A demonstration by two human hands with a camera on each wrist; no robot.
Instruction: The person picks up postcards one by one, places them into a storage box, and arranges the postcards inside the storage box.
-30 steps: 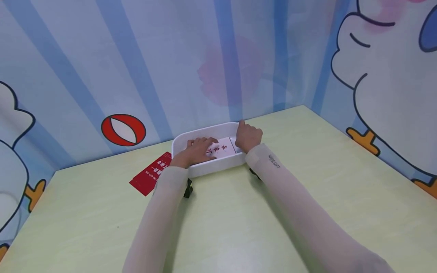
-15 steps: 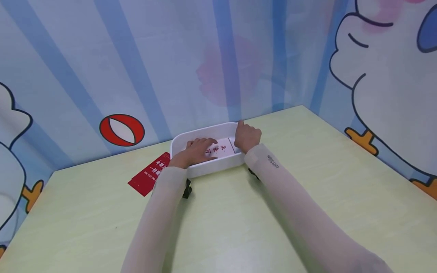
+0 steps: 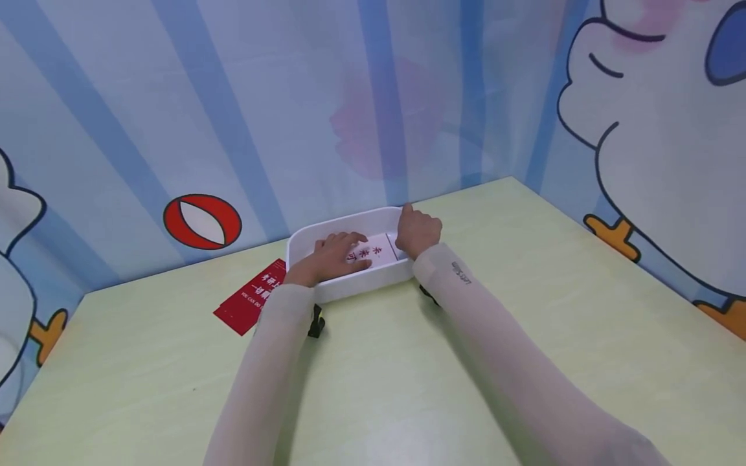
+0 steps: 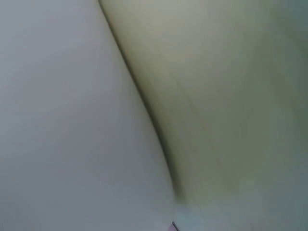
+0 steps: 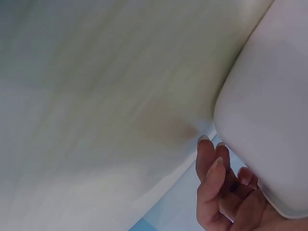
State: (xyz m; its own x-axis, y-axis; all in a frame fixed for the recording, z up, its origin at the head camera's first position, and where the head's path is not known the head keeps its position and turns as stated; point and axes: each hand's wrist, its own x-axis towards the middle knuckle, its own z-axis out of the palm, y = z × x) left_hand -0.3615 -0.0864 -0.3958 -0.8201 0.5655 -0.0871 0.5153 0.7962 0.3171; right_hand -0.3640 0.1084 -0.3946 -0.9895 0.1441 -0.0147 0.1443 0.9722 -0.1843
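Note:
A white plastic tray [image 3: 364, 283] stands at the back of the table by the curtain. My left hand [image 3: 329, 259] reaches over its near rim, thumb and fingers spread on a white card [image 3: 375, 254] with red characters lying inside. The hand hides the card's left part. At the tray's right end, my right hand [image 3: 418, 233] grips the rim. In the right wrist view, curled fingers [image 5: 211, 187] show outside the tray's corner [image 5: 269, 106]. The left wrist view is filled by the tray's outer wall [image 4: 82, 125] and the tabletop.
Red cards [image 3: 247, 301] with white lettering lie overlapping on the table left of the tray, partly behind the left sleeve [image 3: 262, 369]. A printed blue curtain [image 3: 291, 116] closes off the back and right. The pale yellow-green table [image 3: 373, 375] spreads in front.
Both hands and the tray keep their places. The whole head view has shifted slightly, so the scene sits a little further left.

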